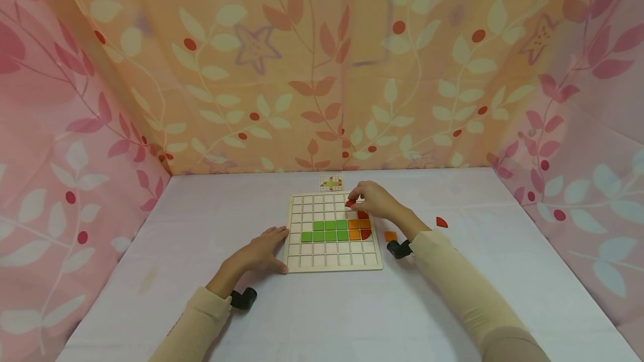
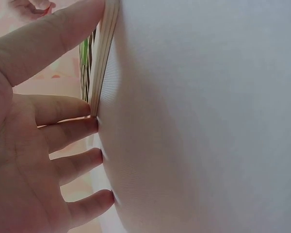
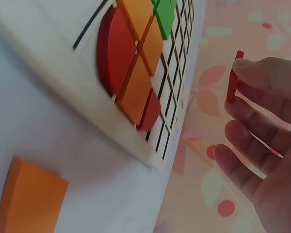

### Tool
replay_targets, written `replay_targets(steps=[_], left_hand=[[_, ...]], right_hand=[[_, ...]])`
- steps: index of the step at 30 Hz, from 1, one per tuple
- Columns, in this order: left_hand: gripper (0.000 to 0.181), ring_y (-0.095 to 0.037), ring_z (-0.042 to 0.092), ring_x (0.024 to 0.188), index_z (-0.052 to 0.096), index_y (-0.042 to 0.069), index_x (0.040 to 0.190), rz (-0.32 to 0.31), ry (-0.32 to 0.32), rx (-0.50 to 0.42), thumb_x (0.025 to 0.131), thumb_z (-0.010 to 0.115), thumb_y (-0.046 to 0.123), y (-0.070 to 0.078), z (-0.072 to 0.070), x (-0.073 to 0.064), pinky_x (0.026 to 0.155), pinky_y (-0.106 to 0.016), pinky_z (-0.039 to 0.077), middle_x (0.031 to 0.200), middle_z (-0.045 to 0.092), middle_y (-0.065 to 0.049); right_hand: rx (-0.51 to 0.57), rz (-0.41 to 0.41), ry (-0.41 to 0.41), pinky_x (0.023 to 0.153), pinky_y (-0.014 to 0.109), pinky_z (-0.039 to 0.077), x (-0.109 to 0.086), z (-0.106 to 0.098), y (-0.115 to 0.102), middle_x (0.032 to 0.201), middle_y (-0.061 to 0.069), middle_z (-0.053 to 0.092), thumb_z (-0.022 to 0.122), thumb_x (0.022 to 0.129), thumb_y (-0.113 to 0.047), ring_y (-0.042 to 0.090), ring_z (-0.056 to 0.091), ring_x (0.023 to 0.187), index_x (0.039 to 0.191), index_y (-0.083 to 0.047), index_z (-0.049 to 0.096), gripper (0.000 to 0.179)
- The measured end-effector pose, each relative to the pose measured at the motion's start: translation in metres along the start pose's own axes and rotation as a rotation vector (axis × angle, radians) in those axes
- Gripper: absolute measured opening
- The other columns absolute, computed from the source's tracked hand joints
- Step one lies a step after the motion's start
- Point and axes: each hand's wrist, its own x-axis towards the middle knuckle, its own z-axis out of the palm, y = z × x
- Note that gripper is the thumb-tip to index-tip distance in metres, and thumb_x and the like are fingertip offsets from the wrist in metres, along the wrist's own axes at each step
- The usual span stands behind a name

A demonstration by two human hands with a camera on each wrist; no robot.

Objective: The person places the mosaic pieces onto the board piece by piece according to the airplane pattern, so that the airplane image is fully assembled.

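Note:
A wooden grid board (image 1: 327, 262) lies on the white table. Two rows of green square tiles (image 1: 330, 230) fill cells across its middle. To their right sit orange square tiles (image 1: 354, 229), with a red quarter-round tile (image 1: 365, 234) at the end and another red tile (image 1: 363, 215) above. My right hand (image 1: 373, 201) pinches a red tile (image 3: 233, 77) between thumb and fingers, held over the board's upper right part. My left hand (image 1: 263, 249) rests at the board's left edge, its thumb and straight fingers touching the side (image 2: 104, 53).
Right of the board lie a loose orange square tile (image 1: 391, 236) and a red quarter-round tile (image 1: 441, 222). A small pattern card (image 1: 331, 182) lies behind the board. Flowered cloth (image 1: 322, 71) hangs at the back and sides.

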Motion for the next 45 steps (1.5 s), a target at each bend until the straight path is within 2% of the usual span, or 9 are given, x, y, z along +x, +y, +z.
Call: replay_targets(steps=[14,17,19,24,26,28,31,33,45], left_hand=[[0.093,-0.040,0.022,0.148,0.036,0.000,0.148,-0.003,-0.006,-0.002,0.073,0.085,0.023,0.000,-0.001,-0.001,0.116,-0.061,0.023,0.157,0.033,-0.017],[0.094,-0.040,0.021,0.148,0.036,0.001,0.149,-0.008,-0.010,-0.003,0.073,0.085,0.024,-0.001,0.000,-0.001,0.116,-0.061,0.022,0.158,0.033,-0.017],[0.094,-0.040,0.021,0.149,0.036,0.001,0.149,-0.011,-0.011,-0.003,0.073,0.085,0.024,-0.001,0.001,-0.001,0.116,-0.062,0.022,0.158,0.033,-0.016],[0.094,-0.039,0.021,0.149,0.036,0.002,0.149,-0.016,-0.016,-0.010,0.073,0.085,0.025,-0.001,0.002,-0.001,0.116,-0.062,0.022,0.158,0.033,-0.015],[0.094,-0.039,0.021,0.149,0.036,0.002,0.149,-0.014,-0.019,-0.017,0.073,0.085,0.025,-0.001,0.002,-0.001,0.116,-0.062,0.022,0.158,0.033,-0.015],[0.094,-0.039,0.021,0.149,0.036,0.002,0.149,-0.016,-0.021,-0.020,0.073,0.085,0.025,-0.001,0.001,-0.001,0.117,-0.062,0.022,0.158,0.032,-0.015],[0.094,-0.039,0.020,0.149,0.035,0.002,0.150,-0.021,-0.023,-0.013,0.073,0.085,0.026,-0.001,0.001,0.000,0.116,-0.062,0.022,0.158,0.032,-0.015],[0.093,-0.039,0.020,0.149,0.035,0.003,0.150,-0.027,-0.025,-0.011,0.074,0.085,0.026,-0.001,0.000,0.000,0.116,-0.062,0.021,0.159,0.031,-0.014],[0.093,-0.039,0.022,0.149,0.036,0.003,0.149,-0.014,-0.015,0.008,0.073,0.085,0.026,-0.002,-0.001,0.001,0.115,-0.062,0.024,0.158,0.033,-0.014]], right_hand=[[0.024,-0.090,-0.034,0.088,0.038,0.052,0.022,0.027,-0.028,0.097,0.005,0.070,0.072,0.087,-0.014,0.026,0.062,0.097,0.100,-0.007,0.076,0.015],[0.032,-0.109,-0.045,0.096,0.041,0.051,0.026,0.034,-0.035,0.098,0.006,0.073,0.072,0.087,-0.013,0.030,0.063,0.107,0.098,-0.007,0.076,0.014],[0.024,-0.121,-0.055,0.096,0.042,0.050,0.029,0.038,-0.039,0.098,0.005,0.073,0.072,0.086,-0.014,0.029,0.063,0.107,0.097,-0.007,0.076,0.013],[-0.016,-0.134,-0.063,0.085,0.035,0.051,0.034,0.049,-0.047,0.095,0.003,0.070,0.072,0.086,-0.018,0.018,0.060,0.090,0.098,-0.008,0.076,0.016],[-0.040,-0.153,-0.058,0.092,0.036,0.050,0.035,0.052,-0.051,0.092,0.003,0.069,0.073,0.086,-0.019,0.016,0.059,0.087,0.097,-0.008,0.076,0.016],[-0.065,-0.169,-0.056,0.091,0.034,0.050,0.038,0.056,-0.053,0.091,0.002,0.069,0.073,0.086,-0.020,0.014,0.060,0.085,0.097,-0.008,0.077,0.016],[-0.062,-0.169,-0.064,0.087,0.033,0.052,0.040,0.060,-0.058,0.090,0.003,0.069,0.074,0.085,-0.019,0.015,0.060,0.084,0.096,-0.008,0.077,0.016],[-0.074,-0.155,-0.077,0.078,0.029,0.051,0.043,0.064,-0.058,0.091,0.002,0.069,0.074,0.085,-0.020,0.014,0.060,0.084,0.098,-0.009,0.077,0.017],[-0.142,-0.135,-0.150,0.082,0.028,0.051,0.050,0.071,-0.071,0.095,0.001,0.068,0.074,0.086,-0.027,0.013,0.059,0.087,0.104,-0.011,0.075,0.024]])
